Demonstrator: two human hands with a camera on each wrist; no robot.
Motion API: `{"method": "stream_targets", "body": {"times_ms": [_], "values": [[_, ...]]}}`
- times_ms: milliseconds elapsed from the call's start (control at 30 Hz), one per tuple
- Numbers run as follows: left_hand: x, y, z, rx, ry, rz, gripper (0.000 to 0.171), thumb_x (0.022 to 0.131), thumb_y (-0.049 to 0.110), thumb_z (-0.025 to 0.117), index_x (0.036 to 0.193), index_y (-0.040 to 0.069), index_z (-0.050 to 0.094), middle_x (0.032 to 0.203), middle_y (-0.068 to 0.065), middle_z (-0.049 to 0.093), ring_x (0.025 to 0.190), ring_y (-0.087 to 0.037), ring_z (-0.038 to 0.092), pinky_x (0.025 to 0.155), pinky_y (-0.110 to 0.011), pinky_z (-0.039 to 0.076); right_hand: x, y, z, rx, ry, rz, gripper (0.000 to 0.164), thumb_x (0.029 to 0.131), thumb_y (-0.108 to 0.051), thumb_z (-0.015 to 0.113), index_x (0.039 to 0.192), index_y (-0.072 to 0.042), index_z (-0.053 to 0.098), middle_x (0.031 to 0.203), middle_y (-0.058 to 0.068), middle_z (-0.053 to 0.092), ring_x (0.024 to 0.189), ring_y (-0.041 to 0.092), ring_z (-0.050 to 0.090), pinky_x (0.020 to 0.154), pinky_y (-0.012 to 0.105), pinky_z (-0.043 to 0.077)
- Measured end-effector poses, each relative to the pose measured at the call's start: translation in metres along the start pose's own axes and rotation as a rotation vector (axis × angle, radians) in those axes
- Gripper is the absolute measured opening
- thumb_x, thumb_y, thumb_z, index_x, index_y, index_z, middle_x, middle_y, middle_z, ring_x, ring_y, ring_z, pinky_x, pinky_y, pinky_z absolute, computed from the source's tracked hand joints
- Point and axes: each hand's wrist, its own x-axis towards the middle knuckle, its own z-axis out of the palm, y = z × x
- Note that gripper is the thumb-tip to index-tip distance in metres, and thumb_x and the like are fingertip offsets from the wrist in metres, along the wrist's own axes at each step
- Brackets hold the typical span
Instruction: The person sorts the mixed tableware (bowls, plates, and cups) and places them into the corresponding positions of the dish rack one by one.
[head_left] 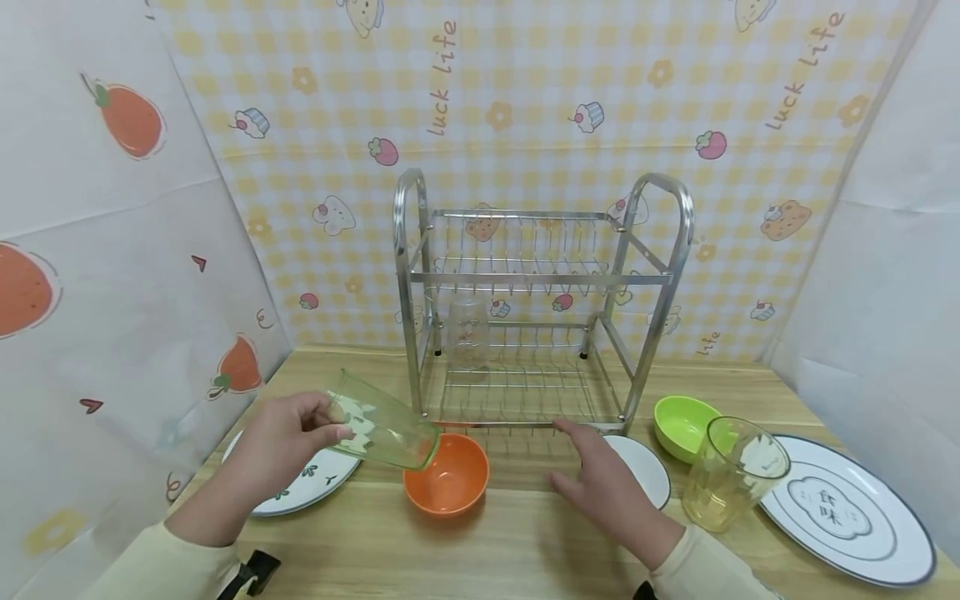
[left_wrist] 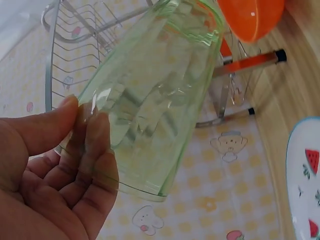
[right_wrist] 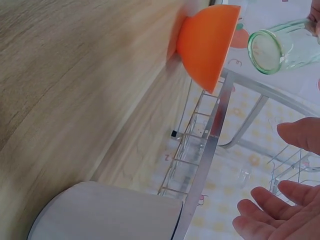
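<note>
My left hand point(head_left: 281, 446) pinches a clear green drinking glass point(head_left: 390, 425) at one end between thumb and fingers. The glass lies tilted in the air, its far end pointing right and down, close over the left rim of an orange bowl point(head_left: 447, 493). In the left wrist view the see-through green glass point(left_wrist: 150, 105) shows the fingers behind its wall. My right hand point(head_left: 607, 483) is held near the front bar of a metal dish rack point(head_left: 540, 279), fingers extended and thumb apart, with nothing in it. It partly covers a small white dish point(head_left: 647, 471).
Inside the rack's lower tier stands a clear glass point(head_left: 467, 333). On the right are a lime-green bowl point(head_left: 678, 427), a yellow glass point(head_left: 712, 492) and a large white plate point(head_left: 885, 525). A patterned plate point(head_left: 330, 475) lies left, partly behind my left hand.
</note>
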Motion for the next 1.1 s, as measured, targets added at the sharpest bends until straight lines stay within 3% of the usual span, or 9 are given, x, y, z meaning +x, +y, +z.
{"method": "stream_targets", "body": {"times_ms": [133, 333, 500, 867, 1100], "values": [[-0.002, 0.000, 0.007, -0.098, -0.024, -0.056, 0.015, 0.087, 0.017, 0.071, 0.084, 0.006, 0.062, 0.069, 0.001, 0.057, 0.058, -0.011, 0.045, 0.051, -0.025, 0.040, 0.000, -0.001, -0.002, 0.035, -0.011, 0.028, 0.060, 0.079, -0.005, 0.076, 0.133, 0.004, 0.050, 0.131, 0.020, 0.055, 0.124, 0.037, 0.050, 0.101, 0.051, 0.041], [-0.001, 0.000, 0.021, -0.235, -0.023, -0.117, 0.017, 0.087, 0.019, 0.073, 0.088, 0.004, 0.065, 0.075, 0.001, 0.064, 0.073, -0.012, 0.053, 0.066, -0.026, 0.043, 0.001, 0.001, -0.001, 0.081, -0.027, 0.053, 0.061, 0.081, -0.008, 0.076, 0.135, 0.003, 0.049, 0.134, 0.018, 0.054, 0.126, 0.036, 0.048, 0.102, 0.051, 0.041], [0.000, 0.002, 0.035, -0.394, -0.016, -0.171, 0.017, 0.086, 0.014, 0.072, 0.091, 0.000, 0.064, 0.077, 0.001, 0.066, 0.070, -0.009, 0.054, 0.067, -0.024, 0.045, 0.004, 0.000, 0.004, 0.138, -0.021, 0.068, 0.061, 0.082, -0.009, 0.075, 0.136, 0.000, 0.049, 0.135, 0.015, 0.054, 0.126, 0.034, 0.049, 0.102, 0.051, 0.041], [0.007, 0.016, 0.054, -0.602, 0.000, -0.214, 0.012, 0.090, 0.011, 0.068, 0.091, 0.000, 0.063, 0.076, 0.003, 0.065, 0.079, -0.011, 0.056, 0.074, -0.025, 0.047, 0.007, -0.006, 0.011, 0.434, -0.094, 0.105, 0.067, 0.082, -0.011, 0.076, 0.140, -0.002, 0.044, 0.142, 0.012, 0.048, 0.132, 0.031, 0.043, 0.106, 0.047, 0.038], [0.010, 0.022, 0.066, -0.804, -0.020, -0.225, 0.007, 0.093, 0.006, 0.062, 0.087, 0.005, 0.060, 0.077, 0.007, 0.065, 0.079, -0.007, 0.058, 0.078, -0.021, 0.049, 0.010, -0.008, 0.014, 0.632, -0.140, 0.132, 0.072, 0.084, -0.017, 0.075, 0.143, -0.001, 0.038, 0.145, 0.015, 0.044, 0.135, 0.031, 0.039, 0.109, 0.043, 0.035]]}}
